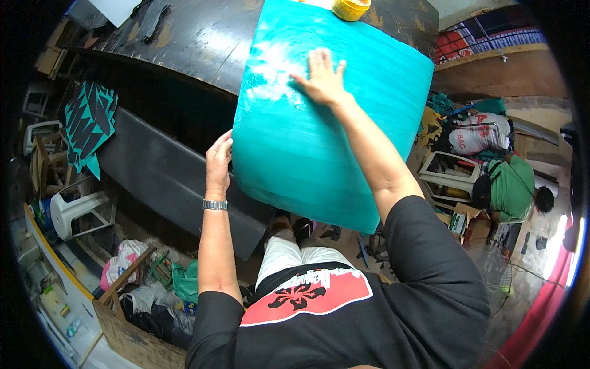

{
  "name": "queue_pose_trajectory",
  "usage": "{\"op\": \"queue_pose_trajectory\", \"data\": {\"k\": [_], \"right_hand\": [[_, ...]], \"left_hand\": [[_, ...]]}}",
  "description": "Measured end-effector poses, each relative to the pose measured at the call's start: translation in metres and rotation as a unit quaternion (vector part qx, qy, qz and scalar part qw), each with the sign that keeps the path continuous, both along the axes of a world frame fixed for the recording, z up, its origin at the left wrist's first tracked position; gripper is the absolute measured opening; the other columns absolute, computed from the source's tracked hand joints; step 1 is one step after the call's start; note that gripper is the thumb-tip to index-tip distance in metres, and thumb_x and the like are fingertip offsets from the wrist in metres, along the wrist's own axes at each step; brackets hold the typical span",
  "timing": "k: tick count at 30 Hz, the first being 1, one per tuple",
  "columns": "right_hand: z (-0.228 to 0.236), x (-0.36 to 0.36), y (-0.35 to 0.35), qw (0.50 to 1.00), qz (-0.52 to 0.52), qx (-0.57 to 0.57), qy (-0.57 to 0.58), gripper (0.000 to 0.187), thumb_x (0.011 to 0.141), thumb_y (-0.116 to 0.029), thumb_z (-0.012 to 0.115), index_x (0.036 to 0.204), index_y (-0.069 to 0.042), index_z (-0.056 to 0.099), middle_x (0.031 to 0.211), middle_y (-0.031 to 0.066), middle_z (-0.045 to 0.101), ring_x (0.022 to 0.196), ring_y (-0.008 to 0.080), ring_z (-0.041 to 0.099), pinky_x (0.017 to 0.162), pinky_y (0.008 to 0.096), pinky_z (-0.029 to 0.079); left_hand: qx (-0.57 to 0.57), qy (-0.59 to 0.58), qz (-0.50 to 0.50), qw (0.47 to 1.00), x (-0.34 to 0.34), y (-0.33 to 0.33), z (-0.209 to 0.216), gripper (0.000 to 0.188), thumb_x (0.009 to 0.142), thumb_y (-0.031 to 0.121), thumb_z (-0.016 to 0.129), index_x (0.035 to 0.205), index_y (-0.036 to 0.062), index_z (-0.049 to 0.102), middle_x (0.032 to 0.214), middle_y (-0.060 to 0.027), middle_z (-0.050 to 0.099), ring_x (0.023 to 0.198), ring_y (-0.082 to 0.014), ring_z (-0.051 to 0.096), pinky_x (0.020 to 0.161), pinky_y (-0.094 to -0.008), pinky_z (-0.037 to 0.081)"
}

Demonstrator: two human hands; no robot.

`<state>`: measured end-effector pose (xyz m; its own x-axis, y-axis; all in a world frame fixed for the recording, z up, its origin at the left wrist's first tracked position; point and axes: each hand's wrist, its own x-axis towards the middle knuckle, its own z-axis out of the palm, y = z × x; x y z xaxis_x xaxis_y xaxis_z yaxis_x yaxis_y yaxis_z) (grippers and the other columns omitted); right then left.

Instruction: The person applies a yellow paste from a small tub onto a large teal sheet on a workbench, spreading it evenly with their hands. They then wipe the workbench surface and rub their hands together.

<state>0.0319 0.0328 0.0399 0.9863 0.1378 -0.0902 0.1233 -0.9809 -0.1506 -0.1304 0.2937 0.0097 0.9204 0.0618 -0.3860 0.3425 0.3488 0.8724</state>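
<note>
A large teal sheet [307,160] with a glossy, streaked surface lies partly on the dark table and hangs over its near edge. The sheen is strongest toward its upper left. My right hand [322,79] rests flat on the upper middle of the sheet, fingers spread, holding nothing. At the sheet's left edge, my left hand [218,161] grips the border with bent fingers; some of the fingertips are hidden. A round yellow tub [350,8] stands at the sheet's far edge, with yellowish stuff in it.
The black table [203,52] extends to the left, with a long dark panel [166,166] below it. Teal-and-black cut pieces [89,126] hang at left. White stools [83,209] flank me. At right sit another person in green [513,187] and a stuffed white sack [479,132].
</note>
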Motion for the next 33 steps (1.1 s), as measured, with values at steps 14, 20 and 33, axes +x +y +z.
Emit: {"op": "queue_pose_trajectory", "data": {"k": [14, 20, 33], "right_hand": [[-0.034, 0.025, 0.088, 0.981, 0.191, 0.025, -0.030, 0.093, 0.085, -0.078, 0.027, 0.152, -0.016, 0.017, 0.158, 0.0089, 0.013, 0.147, 0.0272, 0.004, 0.112, 0.0629, -0.002], [-0.008, -0.053, 0.052, 0.959, 0.281, 0.014, 0.027, 0.086, 0.085, -0.078, 0.023, 0.151, -0.023, 0.022, 0.158, 0.0067, 0.017, 0.147, 0.0275, 0.006, 0.112, 0.0635, -0.003], [0.008, -0.184, -0.107, 0.994, -0.027, -0.049, -0.099, 0.042, 0.088, -0.012, 0.048, 0.130, -0.015, 0.052, 0.148, 0.0187, 0.033, 0.139, 0.0414, 0.026, 0.106, 0.0687, 0.018]], "left_hand": [[0.057, 0.014, 0.033, 0.998, 0.000, 0.001, -0.024, 0.032, 0.093, 0.013, 0.055, 0.121, -0.0026, 0.062, 0.101, -0.0049, 0.067, 0.080, -0.0073, 0.058, 0.072, -0.0211, 0.047], [0.082, 0.034, 0.046, 0.995, 0.004, -0.004, -0.019, 0.032, 0.094, 0.011, 0.054, 0.121, -0.0052, 0.060, 0.111, -0.0097, 0.066, 0.096, -0.0134, 0.061, 0.087, -0.0254, 0.048], [0.107, 0.013, -0.003, 0.994, -0.015, -0.011, -0.007, 0.042, 0.090, 0.014, 0.045, 0.129, 0.0031, 0.056, 0.080, 0.0081, 0.054, 0.065, -0.0023, 0.040, 0.058, -0.0191, 0.033]]}}
